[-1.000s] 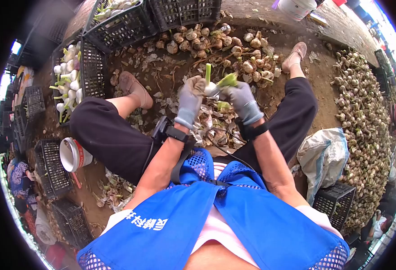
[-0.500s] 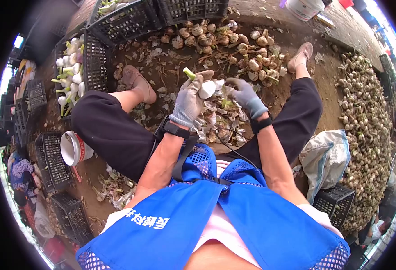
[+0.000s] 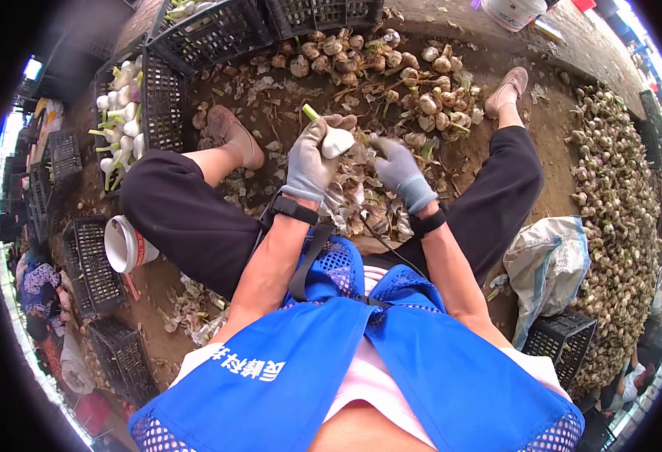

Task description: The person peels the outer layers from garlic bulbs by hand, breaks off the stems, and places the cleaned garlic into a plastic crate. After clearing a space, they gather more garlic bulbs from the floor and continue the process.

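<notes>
My left hand [image 3: 310,160], in a grey-and-white work glove, is closed around a white peeled garlic bulb [image 3: 337,143]. The bulb's short green stem sticks up past the thumb. Just to the right is my gloved right hand [image 3: 399,167], apart from the bulb. Its fingertips are smeared by motion, so I cannot make out whether they hold anything. Below both hands lies a heap of papery garlic skins [image 3: 361,197]. Beyond them, unpeeled garlic bulbs [image 3: 440,98] with dirty skins and roots are strewn on the ground.
A black crate [image 3: 164,105] at the left holds clean garlic with stems; more black crates [image 3: 210,38] stand at the front. A white bucket [image 3: 129,245] sits by my left knee. At the right are a white sack [image 3: 546,264] and a long garlic pile [image 3: 617,226].
The garlic bulb has tilted and shifted slightly left and down in my left hand. My right hand has drawn a little left and down. Loose skin near the bulb no longer shows.
</notes>
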Demonstrator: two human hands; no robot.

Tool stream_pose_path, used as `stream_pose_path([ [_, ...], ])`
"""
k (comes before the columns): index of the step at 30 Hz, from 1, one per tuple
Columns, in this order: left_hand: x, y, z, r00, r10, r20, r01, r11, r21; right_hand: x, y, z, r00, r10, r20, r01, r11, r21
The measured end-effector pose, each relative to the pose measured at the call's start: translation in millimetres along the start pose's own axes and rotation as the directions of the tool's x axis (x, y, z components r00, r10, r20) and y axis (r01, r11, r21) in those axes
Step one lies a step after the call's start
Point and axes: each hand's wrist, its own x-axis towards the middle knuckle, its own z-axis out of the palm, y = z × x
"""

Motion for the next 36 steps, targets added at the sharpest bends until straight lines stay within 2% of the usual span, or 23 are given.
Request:
stream_pose_path([
  [2,-5,1,7,1.0,-0.02,0.002,0.02,0.997,0.07,-10,-39,-8,0.93,-0.251,-0.268,0.058,0.821,-0.568],
  [5,0,-8,3,0.993,-0.119,0.017,0.12,0.992,-0.036,-9,-65,8,0.98,-0.187,-0.072,0.078,0.687,-0.723],
  [6,2,-8,1,0.99,-0.136,-0.044,0.128,0.981,-0.146,-4,-38,27,0.959,-0.221,-0.179,0.072,0.798,-0.598],
  [7,6,-3,2,0.957,-0.221,-0.189,0.149,0.93,-0.337,-8,-22,37,0.996,-0.058,-0.06,0.014,0.823,-0.567],
  [8,9,0,-6,0.964,-0.194,-0.183,0.116,0.923,-0.366,-17,-3,45,0.983,-0.099,0.154,0.168,0.818,-0.551],
  [9,9,1,-17,0.968,-0.168,-0.184,0.083,0.914,-0.396,-22,-18,44,0.879,0.222,0.422,0.127,0.744,-0.656],
  [11,11,4,-26,0.955,-0.185,-0.232,0.062,0.889,-0.453,-24,-8,44,0.796,0.247,0.552,0.113,0.836,-0.537],
  [13,10,9,-25,0.946,-0.244,-0.215,0.116,0.871,-0.477,-14,-7,35,0.962,-0.069,0.264,0.19,0.862,-0.47],
  [14,-3,10,-21,0.989,-0.02,-0.147,0.05,0.978,0.205,-7,-17,22,0.983,-0.093,0.156,0.142,0.929,-0.342],
  [15,-18,14,-7,0.99,0.133,0.054,-0.125,0.614,0.779,-1,-33,15,0.993,-0.117,0.032,0.121,0.976,-0.182],
  [17,7,-17,-37,0.993,-0.119,0.022,0.115,0.982,0.149,20,20,45,0.99,-0.122,0.067,0.097,0.949,0.299],
  [19,7,-40,-53,0.996,-0.044,-0.076,0.069,0.927,0.367,10,-22,39,0.96,0.219,0.173,-0.278,0.807,0.521],
  [21,25,-53,-95,0.986,-0.03,-0.166,0.06,0.983,0.175,30,48,47,0.744,0.206,0.636,-0.646,-0.025,0.763],
  [22,13,-21,-57,0.869,-0.112,-0.481,0.137,0.99,0.016,37,44,48,0.77,0.37,0.52,-0.592,0.108,0.799],
  [25,21,-22,-87,0.782,0.002,-0.624,0.065,0.994,0.085,76,33,37,0.756,0.503,0.419,-0.562,0.171,0.809],
  [27,17,-25,-92,0.889,-0.064,-0.454,0.091,0.995,0.038,110,37,21,0.848,0.303,0.435,-0.505,0.211,0.837],
  [29,12,-30,-78,0.869,-0.156,-0.47,0.194,0.98,0.034,142,-6,5,0.846,0.417,0.333,-0.434,0.174,0.884],
  [30,7,-24,-66,0.862,-0.223,-0.456,0.26,0.965,0.019,186,15,11,0.905,-0.065,0.421,-0.418,0.054,0.907],
  [31,7,-22,-65,0.856,-0.232,-0.461,0.271,0.962,0.018,227,39,18,0.777,-0.527,0.343,-0.444,-0.073,0.893],
  [32,9,-22,-64,0.876,-0.206,-0.437,0.233,0.973,0.008,199,-80,-3,0.969,0.018,0.246,-0.246,0.1,0.964],
  [33,7,-25,-62,0.889,-0.199,-0.412,0.216,0.976,-0.005,219,-101,-5,0.963,-0.261,0.069,0.059,0.451,0.89],
  [34,4,-20,-58,0.894,-0.237,-0.379,0.247,0.969,-0.024,225,-135,-16,0.939,-0.272,0.212,-0.168,0.176,0.97],
  [36,8,-26,-73,0.888,-0.186,-0.42,0.246,0.965,0.092,233,-163,-18,0.907,-0.42,-0.02,0.162,0.306,0.938],
])
